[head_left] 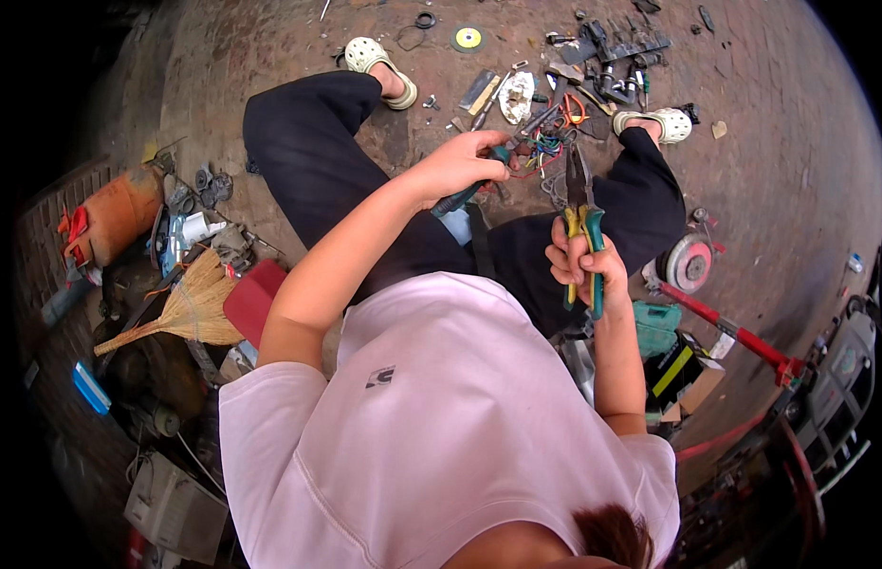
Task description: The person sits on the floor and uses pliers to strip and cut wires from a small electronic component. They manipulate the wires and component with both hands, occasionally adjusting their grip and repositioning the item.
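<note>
My right hand (pixel 581 263) grips pliers (pixel 581 213) with green and yellow handles, jaws pointing away from me. My left hand (pixel 457 163) is closed around the teal handle of a dark power tool (pixel 498 161). Coloured wires (pixel 545 147) bunch at the tool's front end, just left of the plier jaws. Both hands are above my lap, between my dark-trousered knees. I sit with pale clogs (pixel 379 66) on my feet.
Scattered metal parts and hand tools (pixel 602 57) lie on the brick ground ahead, with a yellow-centred disc (pixel 468 38). A straw broom (pixel 180 311) and red dustpan (pixel 251 299) lie left. An angle grinder disc (pixel 689 264) and a red-handled tool (pixel 735 334) lie right.
</note>
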The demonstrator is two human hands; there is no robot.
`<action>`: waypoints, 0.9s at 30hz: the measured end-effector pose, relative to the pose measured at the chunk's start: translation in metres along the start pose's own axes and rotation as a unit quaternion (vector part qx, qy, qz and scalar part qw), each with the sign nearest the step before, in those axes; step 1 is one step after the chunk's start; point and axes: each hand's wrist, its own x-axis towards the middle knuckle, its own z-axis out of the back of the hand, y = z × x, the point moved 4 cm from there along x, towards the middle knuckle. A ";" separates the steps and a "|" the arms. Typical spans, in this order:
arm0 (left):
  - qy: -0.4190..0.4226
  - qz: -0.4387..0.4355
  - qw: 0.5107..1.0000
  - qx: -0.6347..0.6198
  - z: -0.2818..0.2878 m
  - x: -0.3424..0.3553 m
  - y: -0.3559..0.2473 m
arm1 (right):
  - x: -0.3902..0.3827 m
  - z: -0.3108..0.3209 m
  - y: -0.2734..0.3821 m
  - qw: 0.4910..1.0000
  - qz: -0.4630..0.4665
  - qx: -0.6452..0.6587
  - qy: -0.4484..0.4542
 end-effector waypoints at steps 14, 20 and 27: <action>-0.080 0.185 0.977 -0.066 0.018 0.010 0.034 | 0.016 0.017 -0.011 0.995 -0.049 0.090 -0.010; -0.041 0.074 0.992 0.096 -0.004 -0.002 0.021 | 0.016 0.018 -0.009 0.994 -0.060 0.095 0.004; -0.044 0.058 0.975 0.211 -0.024 -0.012 0.006 | 0.016 0.016 -0.006 0.996 -0.061 0.061 -0.005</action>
